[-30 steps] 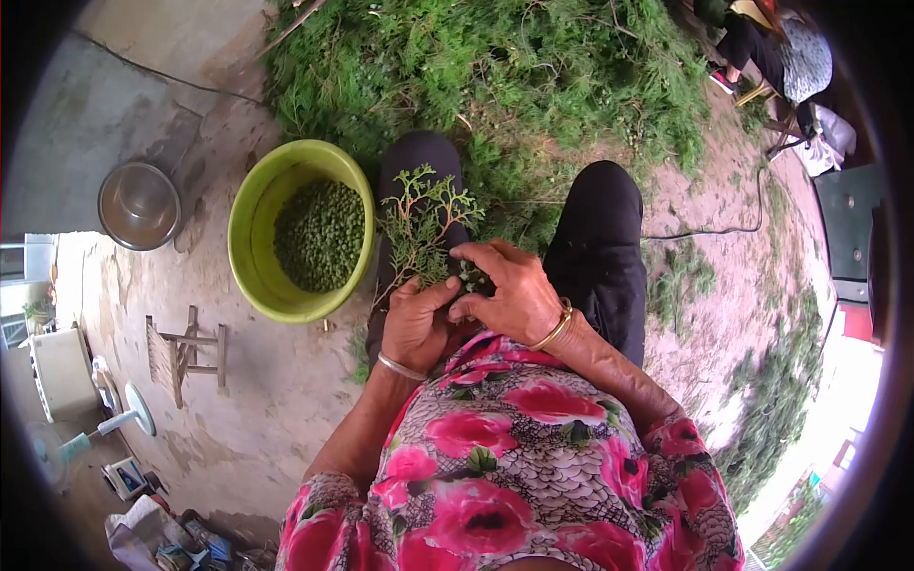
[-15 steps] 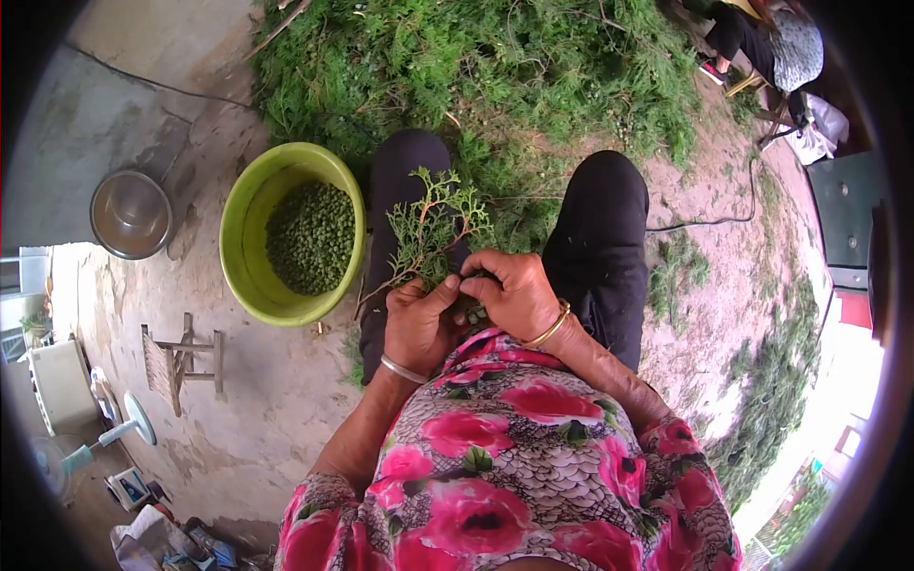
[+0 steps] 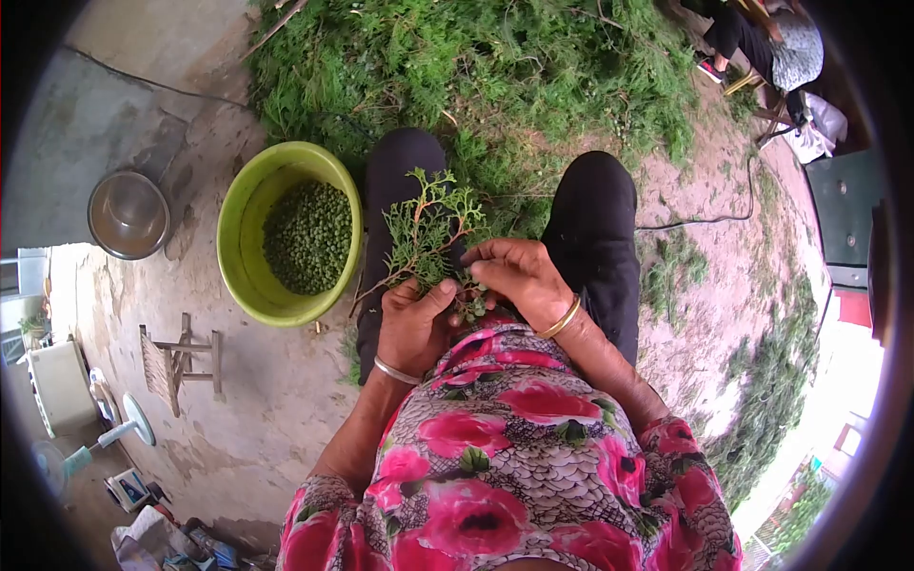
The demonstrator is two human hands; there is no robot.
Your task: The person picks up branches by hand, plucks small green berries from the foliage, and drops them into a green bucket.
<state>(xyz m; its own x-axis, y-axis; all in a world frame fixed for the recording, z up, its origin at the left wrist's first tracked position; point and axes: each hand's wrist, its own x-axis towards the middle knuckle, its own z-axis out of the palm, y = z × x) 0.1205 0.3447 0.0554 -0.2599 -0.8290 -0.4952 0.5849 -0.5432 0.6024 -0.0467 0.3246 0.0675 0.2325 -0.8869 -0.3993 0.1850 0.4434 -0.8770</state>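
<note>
A leafy evergreen sprig (image 3: pixel 419 233) with flat, scaly green foliage and a reddish-brown stem is gripped in my left hand (image 3: pixel 416 324), its thumb laid over the stem. Small green cones (image 3: pixel 469 303) show at the sprig's lower end, between my two hands. Close beside them, my right hand (image 3: pixel 522 276) has thumb and forefinger curled together at the sprig's right side; what lies between those fingertips is too small to make out. To the left of my knee stands a yellow-green tub (image 3: pixel 238 281), with many small green cones (image 3: pixel 309 238) in its bottom.
A big heap of cut evergreen branches (image 3: pixel 476 76) spreads past my knees. On the left are a metal bowl (image 3: pixel 130 215) and a small wooden stool (image 3: pixel 181 364). Another person (image 3: pixel 795 48) sits at upper right. A black cable (image 3: pixel 705 224) crosses the floor.
My right hand has shifted slightly and its fingers have lifted off, uncovering the cones at the sprig's lower end. My left hand keeps its hold with little movement.
</note>
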